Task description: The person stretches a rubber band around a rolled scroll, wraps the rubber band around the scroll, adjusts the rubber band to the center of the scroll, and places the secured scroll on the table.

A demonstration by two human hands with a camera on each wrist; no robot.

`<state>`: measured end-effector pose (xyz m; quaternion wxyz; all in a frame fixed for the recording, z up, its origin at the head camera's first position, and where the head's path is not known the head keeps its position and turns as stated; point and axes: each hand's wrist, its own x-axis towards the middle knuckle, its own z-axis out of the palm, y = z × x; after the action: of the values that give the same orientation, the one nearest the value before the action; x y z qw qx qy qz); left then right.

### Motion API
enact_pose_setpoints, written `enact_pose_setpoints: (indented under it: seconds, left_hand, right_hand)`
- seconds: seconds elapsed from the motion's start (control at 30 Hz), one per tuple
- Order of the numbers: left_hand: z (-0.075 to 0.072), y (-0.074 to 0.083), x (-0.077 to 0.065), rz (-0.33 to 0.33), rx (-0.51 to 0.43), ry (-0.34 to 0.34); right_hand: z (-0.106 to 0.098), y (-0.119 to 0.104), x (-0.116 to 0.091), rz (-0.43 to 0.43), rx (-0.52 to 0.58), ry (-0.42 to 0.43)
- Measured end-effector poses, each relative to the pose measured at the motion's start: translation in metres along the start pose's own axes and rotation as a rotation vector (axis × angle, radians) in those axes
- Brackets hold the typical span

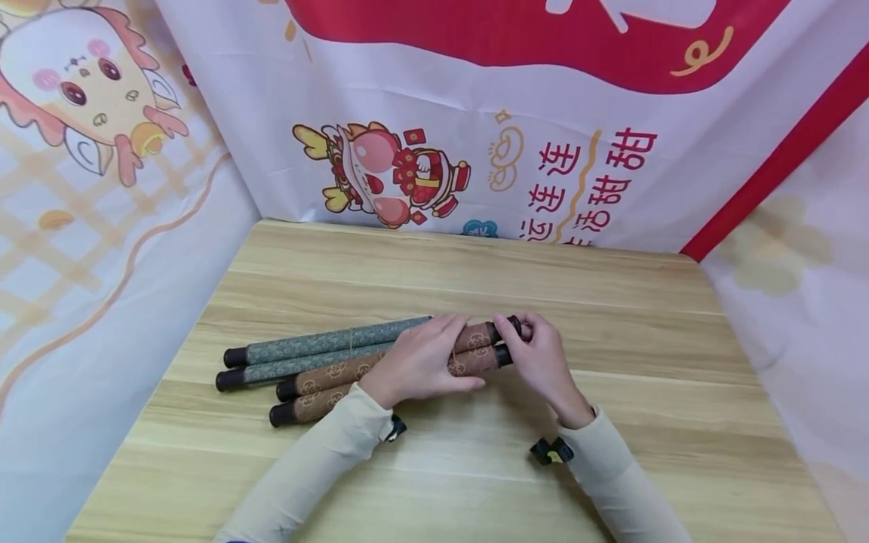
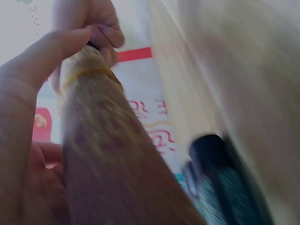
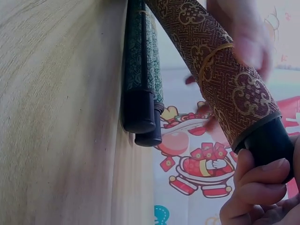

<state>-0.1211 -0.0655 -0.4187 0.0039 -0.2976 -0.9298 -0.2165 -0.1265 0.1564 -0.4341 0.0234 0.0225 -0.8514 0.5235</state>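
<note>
Two brown patterned scrolls [image 1: 339, 369] with black end knobs lie side by side, slanting across the table. My left hand [image 1: 414, 366] reaches over them near their right part, its fingers round the far side and its thumb on the near side. At the right end, my right hand [image 1: 543, 358] grips a black knob [image 3: 267, 143] between thumb and curled fingers. A yellowish rubber band [image 3: 215, 54] circles the brown roll close to the left hand. In the right wrist view this end is tilted up off the wood. Behind lie two green patterned scrolls [image 1: 305, 345], partly hidden by the left hand.
The wood-grain table [image 1: 611, 302] carries all the scrolls. A printed cloth [image 1: 407, 75] hangs along its back edge, with further cloth at the left [image 1: 102, 249] and right [image 1: 781, 302]. Another rubber band [image 1: 351, 342] goes round the green scrolls.
</note>
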Motion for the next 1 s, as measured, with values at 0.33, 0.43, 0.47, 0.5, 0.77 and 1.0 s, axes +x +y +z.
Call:
enact_pose_setpoints:
  seconds: [0.33,0.43,0.47,0.5,0.77,1.0]
  left_hand:
    - [0.012,0.010,0.018,-0.093,0.008,-0.029]
    - [0.012,0.001,0.009,-0.149,-0.015,-0.061]
    - [0.011,-0.002,0.005,-0.167,-0.014,-0.070]
    - [0.011,-0.005,0.001,-0.179,-0.012,-0.076]
    - [0.003,-0.010,-0.009,-0.137,-0.038,-0.055]
    - [0.004,0.012,0.013,-0.056,-0.029,-0.004]
  right_hand:
    - [-0.009,0.001,0.005,-0.003,-0.032,-0.013]
    - [-0.016,0.002,0.008,0.006,-0.044,-0.002]
    - [-0.019,0.002,0.008,0.010,-0.039,0.001]
    - [-0.021,0.002,0.009,0.014,-0.036,0.003]
    - [-0.026,-0.002,0.008,0.016,-0.046,0.026]
    - [-0.021,-0.003,0.005,0.019,-0.038,0.024]
